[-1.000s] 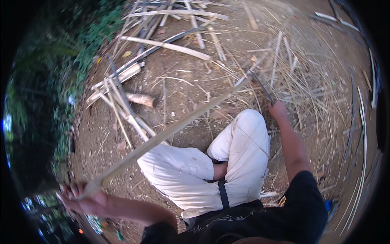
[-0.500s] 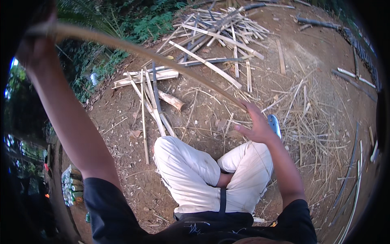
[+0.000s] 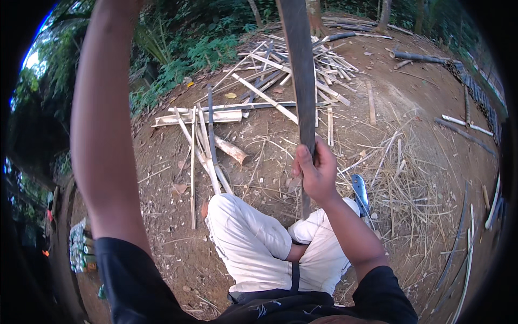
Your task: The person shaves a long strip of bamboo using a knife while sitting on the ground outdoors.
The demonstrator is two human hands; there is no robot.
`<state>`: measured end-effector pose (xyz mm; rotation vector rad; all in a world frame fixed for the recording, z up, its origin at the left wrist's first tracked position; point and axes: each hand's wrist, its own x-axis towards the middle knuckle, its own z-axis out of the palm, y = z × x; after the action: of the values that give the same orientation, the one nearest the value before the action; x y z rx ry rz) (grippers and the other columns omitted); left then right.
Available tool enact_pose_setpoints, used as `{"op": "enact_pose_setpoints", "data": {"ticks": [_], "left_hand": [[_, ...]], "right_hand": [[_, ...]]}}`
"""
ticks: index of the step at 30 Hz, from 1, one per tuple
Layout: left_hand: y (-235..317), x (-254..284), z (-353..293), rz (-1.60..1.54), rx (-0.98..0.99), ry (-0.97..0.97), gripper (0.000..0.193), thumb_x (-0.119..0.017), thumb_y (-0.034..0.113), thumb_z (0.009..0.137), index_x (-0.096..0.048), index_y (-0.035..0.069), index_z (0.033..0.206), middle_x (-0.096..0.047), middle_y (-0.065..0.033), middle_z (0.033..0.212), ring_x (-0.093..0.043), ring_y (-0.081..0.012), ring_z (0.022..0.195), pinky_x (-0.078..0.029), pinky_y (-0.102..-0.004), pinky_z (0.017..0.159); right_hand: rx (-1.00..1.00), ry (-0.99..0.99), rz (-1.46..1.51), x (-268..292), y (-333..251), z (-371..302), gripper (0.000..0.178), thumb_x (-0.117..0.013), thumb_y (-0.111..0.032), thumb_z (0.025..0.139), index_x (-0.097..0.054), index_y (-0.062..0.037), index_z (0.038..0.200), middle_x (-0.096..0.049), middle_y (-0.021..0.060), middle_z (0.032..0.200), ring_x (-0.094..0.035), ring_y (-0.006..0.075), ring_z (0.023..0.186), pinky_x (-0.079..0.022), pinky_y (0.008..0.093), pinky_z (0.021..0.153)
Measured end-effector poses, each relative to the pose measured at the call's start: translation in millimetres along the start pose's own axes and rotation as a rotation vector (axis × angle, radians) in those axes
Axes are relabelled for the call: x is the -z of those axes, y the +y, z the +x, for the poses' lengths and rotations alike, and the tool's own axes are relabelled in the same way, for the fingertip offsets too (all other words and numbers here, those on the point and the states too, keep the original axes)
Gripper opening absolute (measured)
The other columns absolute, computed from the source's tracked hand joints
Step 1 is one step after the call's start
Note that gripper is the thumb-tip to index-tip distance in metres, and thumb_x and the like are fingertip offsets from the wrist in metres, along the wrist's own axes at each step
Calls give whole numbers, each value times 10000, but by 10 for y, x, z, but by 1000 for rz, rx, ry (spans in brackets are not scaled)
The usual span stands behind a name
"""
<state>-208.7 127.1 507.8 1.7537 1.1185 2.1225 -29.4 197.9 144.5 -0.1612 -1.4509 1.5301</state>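
A long flat dark bamboo strip (image 3: pixel 302 75) stands almost upright in front of me, running off the top edge. My right hand (image 3: pixel 318 171) is closed around its lower part, thumb across the face. The strip's lower end comes down below the fist, just above my right knee. My left arm (image 3: pixel 102 108) is raised, and its hand lies beyond the top edge, so I cannot see what it holds. Beside my right knee lies a shiny metal tool (image 3: pixel 360 193) with small holes, blade-like in shape.
Ahead lies a heap of split bamboo pieces (image 3: pixel 270 67). Nearer left are several thin slats (image 3: pixel 192 173) and a short round log (image 3: pixel 230 149). Fine shavings (image 3: pixel 415 178) cover the ground at right. Dark poles (image 3: pixel 421 56) lie far right; bottles (image 3: pixel 81 248) stand at left.
The strip has swung from slanting across to nearly upright, its dark face now toward me. My right hand has gone from open fingers to a grip. My left hand has risen out of view.
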Motion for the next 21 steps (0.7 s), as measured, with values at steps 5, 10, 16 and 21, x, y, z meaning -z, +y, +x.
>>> {"op": "enact_pose_setpoints", "data": {"ticks": [5, 10, 16, 21], "left_hand": [[-1603, -70, -1671, 483, 611, -101, 941, -134, 756, 929, -559, -24, 1240, -644, -216, 1116, -624, -336, 1083, -417, -474, 1040], [-1867, -341, -3691, -200, 1298, -491, 898, -155, 750, 939, -575, -7, 1180, -659, -142, 908, -644, -244, 906, -498, -371, 860], [-1844, -539, -4333, -216, 1668, -328, 667, -301, 702, 961, -497, 81, 819, -369, 22, 577, -334, -79, 437, -338, -249, 442], [-1700, -274, -4476, -150, 1885, -276, 615, -350, 678, 967, -407, 108, 744, -293, 52, 539, -257, -54, 399, -235, -231, 366]], "right_hand": [[-81, 293, 77, 157, -372, 286, 340, -654, -376, 951, -575, -48, 901, -482, -41, 643, -490, 43, 470, -391, 205, 419], [-152, 552, 21, 99, -183, 248, 364, -663, -381, 942, -589, -37, 848, -504, -28, 635, -490, 59, 445, -426, 234, 390], [-336, 727, -45, 436, 666, -277, 434, -612, -449, 960, -580, -38, 823, -500, -10, 638, -515, 71, 499, -451, 255, 410], [-503, 613, -280, 1417, 1222, -1021, 512, -527, -518, 983, -643, -33, 867, -610, 32, 706, -587, 135, 637, -494, 319, 598]]}}
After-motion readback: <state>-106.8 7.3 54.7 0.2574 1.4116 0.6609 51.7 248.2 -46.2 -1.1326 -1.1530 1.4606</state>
